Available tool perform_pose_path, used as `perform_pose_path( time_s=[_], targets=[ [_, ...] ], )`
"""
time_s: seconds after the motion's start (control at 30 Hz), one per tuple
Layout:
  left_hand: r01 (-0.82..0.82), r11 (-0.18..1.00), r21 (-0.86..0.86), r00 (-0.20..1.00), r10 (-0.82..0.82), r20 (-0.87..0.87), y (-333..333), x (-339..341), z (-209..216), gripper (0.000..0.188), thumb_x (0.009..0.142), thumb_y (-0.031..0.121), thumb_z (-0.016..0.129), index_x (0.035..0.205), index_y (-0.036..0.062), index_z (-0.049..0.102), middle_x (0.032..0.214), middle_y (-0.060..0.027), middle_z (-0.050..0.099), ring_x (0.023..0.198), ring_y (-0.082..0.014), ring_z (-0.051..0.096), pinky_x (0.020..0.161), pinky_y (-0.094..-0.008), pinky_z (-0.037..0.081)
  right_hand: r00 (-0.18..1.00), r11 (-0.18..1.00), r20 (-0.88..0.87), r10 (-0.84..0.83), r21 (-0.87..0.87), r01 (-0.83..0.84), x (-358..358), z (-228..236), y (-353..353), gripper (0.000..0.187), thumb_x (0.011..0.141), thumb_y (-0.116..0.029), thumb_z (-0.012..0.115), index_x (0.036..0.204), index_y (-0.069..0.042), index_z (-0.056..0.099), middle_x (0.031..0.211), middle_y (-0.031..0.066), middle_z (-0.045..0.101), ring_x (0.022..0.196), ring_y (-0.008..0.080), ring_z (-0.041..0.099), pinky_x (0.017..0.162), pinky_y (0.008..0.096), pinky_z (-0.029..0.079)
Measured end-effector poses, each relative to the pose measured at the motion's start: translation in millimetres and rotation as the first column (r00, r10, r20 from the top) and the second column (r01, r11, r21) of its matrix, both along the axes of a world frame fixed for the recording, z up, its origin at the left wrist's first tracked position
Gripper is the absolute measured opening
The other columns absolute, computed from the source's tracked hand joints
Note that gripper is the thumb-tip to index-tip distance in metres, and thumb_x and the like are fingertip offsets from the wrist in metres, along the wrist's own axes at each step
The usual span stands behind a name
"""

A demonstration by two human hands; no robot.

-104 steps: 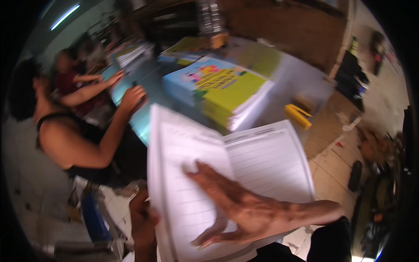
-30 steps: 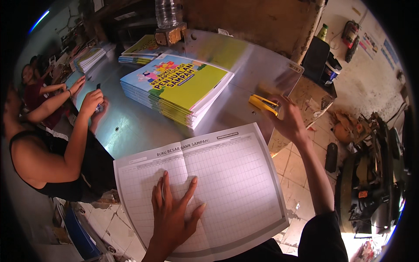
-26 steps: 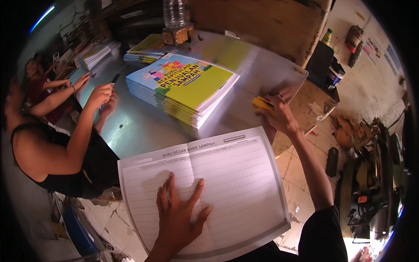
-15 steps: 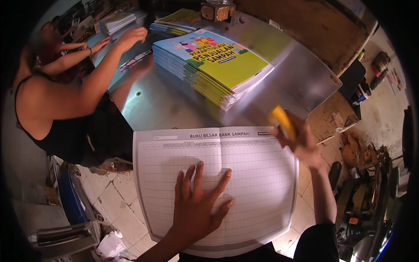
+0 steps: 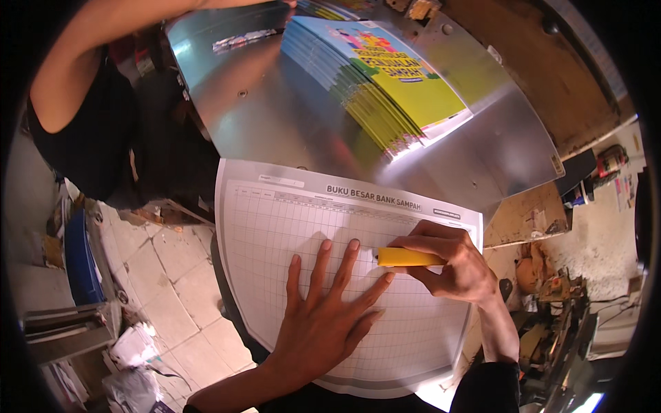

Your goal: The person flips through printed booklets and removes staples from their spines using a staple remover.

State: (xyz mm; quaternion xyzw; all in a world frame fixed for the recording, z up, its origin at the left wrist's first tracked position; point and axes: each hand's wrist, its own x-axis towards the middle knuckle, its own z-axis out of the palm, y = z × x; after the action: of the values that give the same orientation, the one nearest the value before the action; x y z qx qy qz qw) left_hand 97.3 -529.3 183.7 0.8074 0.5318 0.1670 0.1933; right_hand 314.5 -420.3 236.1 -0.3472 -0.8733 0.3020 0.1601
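Observation:
A wide white sheet (image 5: 265, 227) printed with a ruled table and a grey border lies in front of me, its far edge against the metal table (image 5: 255, 131). My left hand (image 5: 317, 320) rests flat on it, fingers spread. Gripped in my right hand (image 5: 458, 265) is a small yellow block-shaped tool (image 5: 413, 257) with a dark tip. The tool lies across the sheet near its middle, just beyond my left index fingertip. Its exact kind does not show.
Beyond the sheet stands a stack of blue and green booklets (image 5: 406, 89) on the metal table. Another person's arm (image 5: 89, 55) reaches in at upper left. Tiled floor (image 5: 179, 289) shows on the left, and cluttered machinery (image 5: 558, 310) stands on the right.
My right hand has brought the yellow tool down and left onto the sheet's middle. My left hand still lies flat. The view has shifted, and the other person's arm now reaches along the top.

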Motion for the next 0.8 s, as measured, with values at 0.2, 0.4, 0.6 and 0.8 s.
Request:
perform_pose_path(
  time_s=[0.2,0.4,0.6,0.8],
  targets=[
    [-0.019,1.0,-0.016,0.996,0.02,0.092,0,-5,-6,0.052,0.1,0.047,0.052,0.15,0.0362,0.047,0.163,-0.0192,0.025,0.151,-0.0443,0.013,0.116,-0.0691,0.004,0.999,0.999,0.037,-0.004,0.054,0.002,-11,3,2,0.04,0.074,0.003,0.081,0.113,-0.004,0.073,0.094,0.0127,0.072,0.077,0.0246,0.072,0.067,0.0336,0.057],
    [-0.008,1.0,-0.011,0.992,0.009,0.125,0,-2,-16,0.055,0.098,0.049,0.054,0.151,0.036,0.045,0.163,-0.018,0.025,0.152,-0.0423,0.015,0.116,-0.0685,0.004,0.986,0.991,0.161,0.036,0.121,-0.056,-15,9,10,0.046,0.068,0.004,0.082,0.112,-0.004,0.074,0.094,0.012,0.072,0.081,0.0258,0.072,0.07,0.0353,0.058],
    [0.006,0.999,-0.036,0.992,-0.002,0.125,-2,-5,-13,0.058,0.098,0.05,0.055,0.152,0.0348,0.043,0.163,-0.0171,0.026,0.152,-0.0411,0.016,0.116,-0.0669,0.002,0.98,0.981,0.138,0.145,0.112,-0.161,-14,3,20,0.05,0.062,0.006,0.083,0.11,-0.004,0.075,0.093,0.0104,0.071,0.081,0.0243,0.068,0.069,0.0361,0.057],
    [-0.013,1.0,-0.028,0.999,0.014,0.037,0,0,-11,0.058,0.096,0.051,0.057,0.151,0.0377,0.044,0.164,-0.0156,0.026,0.151,-0.0398,0.018,0.116,-0.0651,0.001,0.993,1.0,0.12,0.018,0.011,-0.019,-8,-3,11,0.051,0.062,0.006,0.084,0.111,-0.005,0.076,0.095,0.0111,0.069,0.079,0.0227,0.069,0.064,0.0324,0.056]
  ],
)
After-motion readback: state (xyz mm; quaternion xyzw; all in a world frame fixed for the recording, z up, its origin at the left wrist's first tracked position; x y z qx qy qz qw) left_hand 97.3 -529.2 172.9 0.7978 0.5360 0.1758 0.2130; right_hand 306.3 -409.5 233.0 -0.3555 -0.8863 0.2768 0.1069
